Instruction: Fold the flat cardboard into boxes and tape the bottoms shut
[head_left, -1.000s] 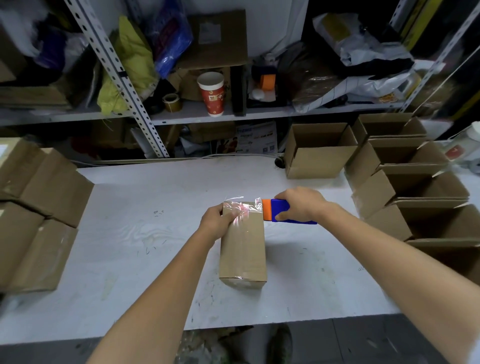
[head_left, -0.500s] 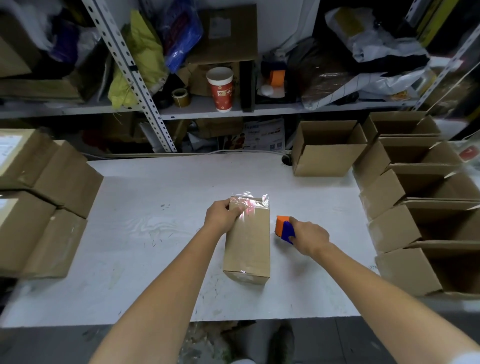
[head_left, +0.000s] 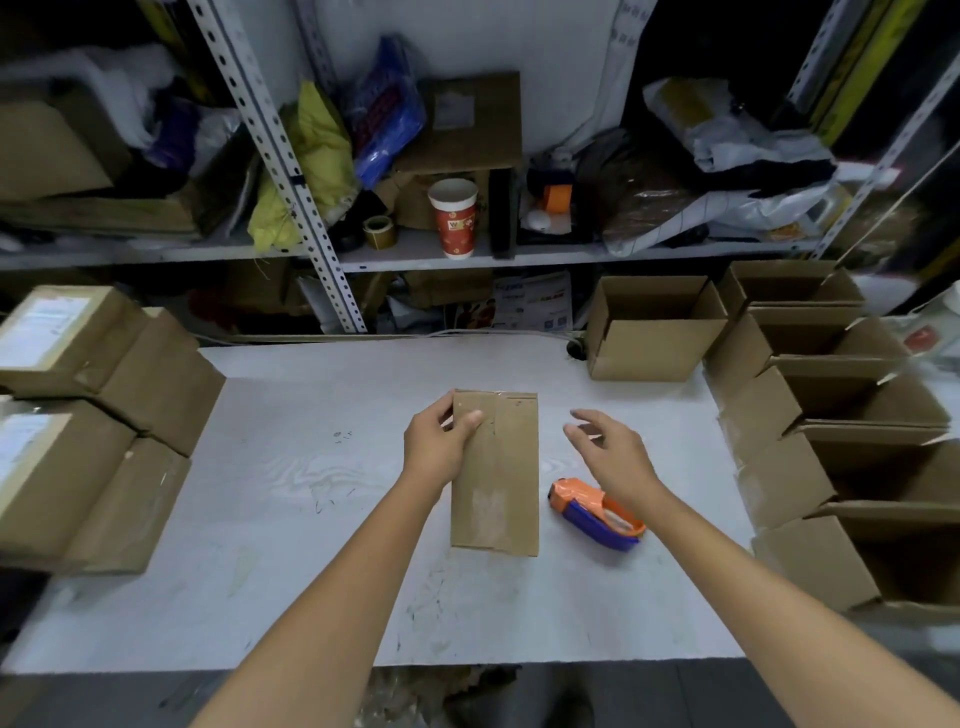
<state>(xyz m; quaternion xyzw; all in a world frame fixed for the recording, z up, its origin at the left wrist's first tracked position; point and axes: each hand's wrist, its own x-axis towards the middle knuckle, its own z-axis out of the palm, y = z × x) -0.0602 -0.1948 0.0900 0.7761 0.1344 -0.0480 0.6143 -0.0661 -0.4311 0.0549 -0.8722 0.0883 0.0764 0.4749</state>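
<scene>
A small brown cardboard box (head_left: 501, 483) stands in the middle of the white table (head_left: 291, 519), its taped face toward me. My left hand (head_left: 439, 447) grips its upper left edge, thumb on the front. My right hand (head_left: 610, 452) hovers open to the right of the box, fingers spread and holding nothing. Just below that hand, an orange and blue tape dispenser (head_left: 595, 512) lies on the table beside the box.
Several open folded boxes (head_left: 852, 415) line the table's right side, and another one (head_left: 652, 332) stands at the back. Closed labelled boxes (head_left: 88, 415) are stacked on the left. Cluttered metal shelves with a red paper cup (head_left: 453, 218) run behind the table.
My right hand has set the tape dispenser down on the table and lifted away open. The box has been turned under my left hand, so a different face shows.
</scene>
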